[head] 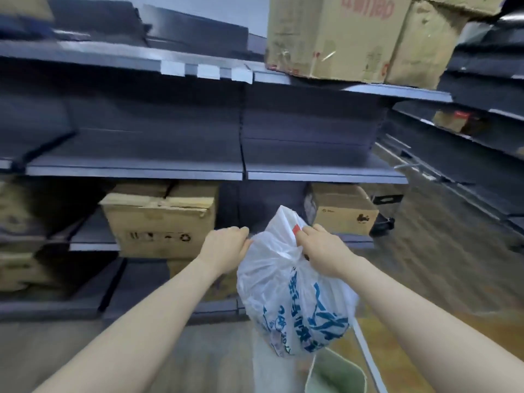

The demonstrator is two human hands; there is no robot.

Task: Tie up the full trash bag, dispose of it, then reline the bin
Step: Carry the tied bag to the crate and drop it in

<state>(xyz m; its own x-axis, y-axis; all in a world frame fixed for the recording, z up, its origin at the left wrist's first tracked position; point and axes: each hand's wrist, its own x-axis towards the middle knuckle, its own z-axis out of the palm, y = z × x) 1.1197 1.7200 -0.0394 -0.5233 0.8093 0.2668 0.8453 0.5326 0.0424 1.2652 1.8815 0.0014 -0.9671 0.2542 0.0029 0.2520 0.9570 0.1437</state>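
A full white trash bag (pixel 289 302) with blue print hangs in the air in front of me, above the floor. My left hand (pixel 226 248) grips the bag's top edge on its left side. My right hand (pixel 323 248) pinches the bag's neck on the right, beside a small red mark on the plastic. A loose flap of the bag stands up between the two hands. Below the bag, at the bottom of the view, stands a pale green bin (pixel 334 375), its opening showing and its inside bare as far as I can see.
Dark metal shelving (pixel 136 168) fills the view ahead, with cardboard boxes (pixel 161 222) on its lower tiers and a big box (pixel 334 38) up top. More shelves (pixel 467 143) run along the right. A wood-look floor (pixel 425 251) lies between them.
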